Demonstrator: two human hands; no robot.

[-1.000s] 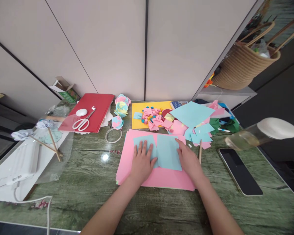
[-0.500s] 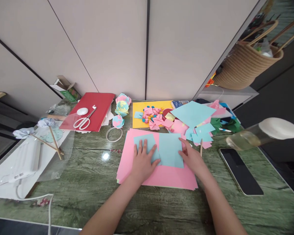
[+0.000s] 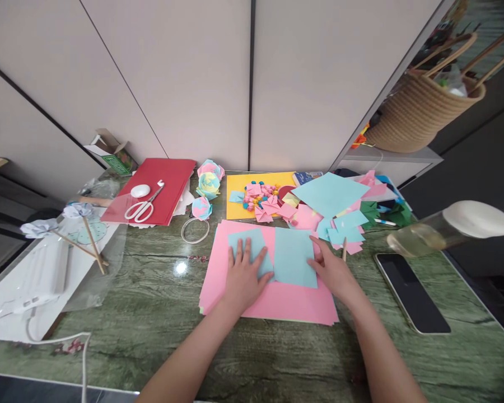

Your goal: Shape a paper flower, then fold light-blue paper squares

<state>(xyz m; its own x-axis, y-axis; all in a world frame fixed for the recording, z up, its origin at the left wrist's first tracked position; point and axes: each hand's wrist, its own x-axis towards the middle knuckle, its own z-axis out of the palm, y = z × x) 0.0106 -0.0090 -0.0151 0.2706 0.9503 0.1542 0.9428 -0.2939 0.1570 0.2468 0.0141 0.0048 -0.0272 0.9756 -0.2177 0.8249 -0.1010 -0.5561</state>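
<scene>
A light blue paper sheet (image 3: 293, 254) lies on a stack of pink paper (image 3: 277, 299) in the middle of the green table. A second, smaller blue piece (image 3: 247, 242) lies partly under its left side. My left hand (image 3: 242, 275) rests flat on that smaller piece, fingers spread. My right hand (image 3: 334, 270) touches the right edge of the larger blue sheet with fingers extended.
White scissors (image 3: 141, 206) lie on a red folder (image 3: 156, 191) at the back left. Paper flowers (image 3: 209, 184), a yellow sheet (image 3: 239, 207) with scraps and loose blue and pink squares (image 3: 348, 228) lie behind. A phone (image 3: 411, 291) and a jar (image 3: 449, 229) are at the right.
My right hand slid from on top of the larger blue sheet to its right edge. The left hand stayed pressed on the smaller piece.
</scene>
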